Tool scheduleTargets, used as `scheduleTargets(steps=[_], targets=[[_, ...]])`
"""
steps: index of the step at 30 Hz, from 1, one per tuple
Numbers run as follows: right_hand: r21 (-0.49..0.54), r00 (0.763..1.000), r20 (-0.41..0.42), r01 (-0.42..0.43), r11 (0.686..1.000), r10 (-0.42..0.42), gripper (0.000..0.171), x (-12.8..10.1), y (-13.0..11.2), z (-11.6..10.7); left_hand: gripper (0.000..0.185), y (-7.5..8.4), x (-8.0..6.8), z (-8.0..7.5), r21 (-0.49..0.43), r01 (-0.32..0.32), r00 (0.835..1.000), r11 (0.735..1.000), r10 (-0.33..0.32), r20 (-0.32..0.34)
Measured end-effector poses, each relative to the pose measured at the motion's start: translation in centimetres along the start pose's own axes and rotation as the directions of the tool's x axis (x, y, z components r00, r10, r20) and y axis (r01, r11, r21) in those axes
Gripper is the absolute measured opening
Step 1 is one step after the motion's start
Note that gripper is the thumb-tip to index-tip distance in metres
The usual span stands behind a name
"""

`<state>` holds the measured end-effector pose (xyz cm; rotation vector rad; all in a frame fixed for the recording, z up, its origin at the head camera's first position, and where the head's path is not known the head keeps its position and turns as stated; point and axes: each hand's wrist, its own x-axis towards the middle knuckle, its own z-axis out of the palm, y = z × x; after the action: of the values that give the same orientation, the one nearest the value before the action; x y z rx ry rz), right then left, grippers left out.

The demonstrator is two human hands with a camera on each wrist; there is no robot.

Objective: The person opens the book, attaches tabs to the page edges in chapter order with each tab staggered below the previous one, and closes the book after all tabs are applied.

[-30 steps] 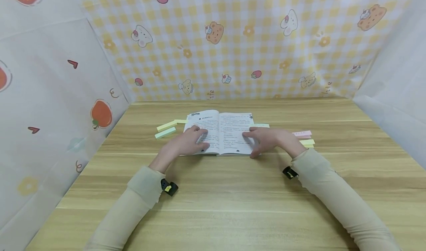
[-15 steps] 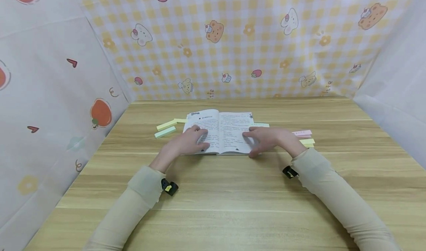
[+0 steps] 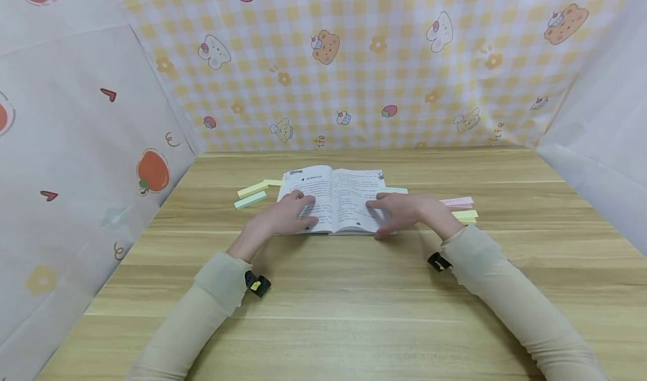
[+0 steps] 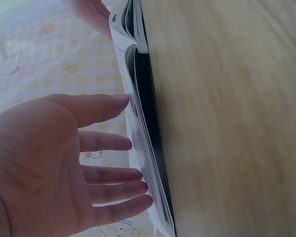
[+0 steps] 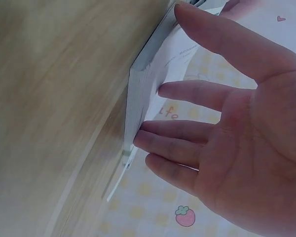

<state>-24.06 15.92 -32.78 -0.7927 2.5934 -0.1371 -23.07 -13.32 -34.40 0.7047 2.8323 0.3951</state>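
Observation:
An open book with printed pages lies flat on the wooden table, a little beyond the middle. My left hand rests on the left page with straight fingers touching the paper. My right hand rests on the right page, its fingers straight against the page and its thumb at the near edge of the book. Neither hand holds anything. In the left wrist view the book shows edge-on as a stack of pages.
Yellow and green sticky-note strips lie left of the book. Pink and yellow strips lie to its right, and a green one peeks out behind it. Patterned cloth walls close in the table at back and sides.

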Motion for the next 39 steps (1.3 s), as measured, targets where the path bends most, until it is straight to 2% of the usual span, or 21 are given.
scheduleTargets(steps=[17,29,39], targets=[[0.009,0.999,-0.020,0.040,0.999,-0.040,0.087,0.2,-0.7,0.2,0.058,0.3,-0.2,-0.1,0.008,-0.012,1.000,1.000,0.012,-0.005],[0.033,0.994,-0.045,0.105,0.994,-0.103,0.091,0.3,-0.5,0.2,0.053,0.9,-0.1,-0.1,0.007,-0.133,0.990,0.991,0.134,-0.049],[0.081,0.981,-0.103,0.175,0.981,-0.166,0.091,0.5,-0.6,0.3,0.054,1.8,0.0,0.1,-0.001,-0.193,0.978,0.981,0.192,-0.082]])
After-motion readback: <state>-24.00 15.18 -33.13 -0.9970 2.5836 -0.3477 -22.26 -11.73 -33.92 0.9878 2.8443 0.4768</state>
